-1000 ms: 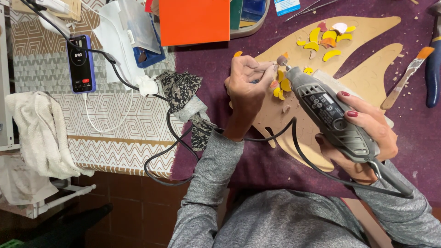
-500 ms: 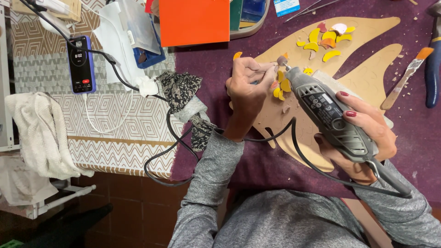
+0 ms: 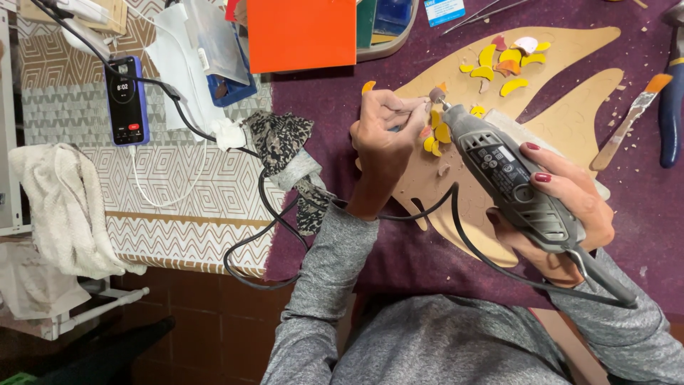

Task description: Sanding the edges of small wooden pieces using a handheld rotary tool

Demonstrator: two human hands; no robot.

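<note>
Over the wooden cutout [image 3: 570,121] on the bench, her right hand [image 3: 563,207] gripped the grey rotary tool [image 3: 509,175] around its body while her left hand [image 3: 385,132] pinched a small, seemingly brittle piece against its tip.

Free room and obstacles. Open purple cloth [image 3: 641,207] lies right of the wooden cut-out board [image 3: 563,121], bounded by a paintbrush [image 3: 627,121] and blue-handled pliers [image 3: 670,114]. The black cord [image 3: 456,235] loops from the rotary tool [image 3: 509,178] across the near edge, barring passage under the left hand [image 3: 381,135] and right hand [image 3: 563,207]. Yellow and orange pieces [image 3: 499,60] crowd the board's far end. Leftward, a crumpled patterned cloth [image 3: 285,146], phone [image 3: 126,100] and orange sheet [image 3: 303,32] block the way.
</note>
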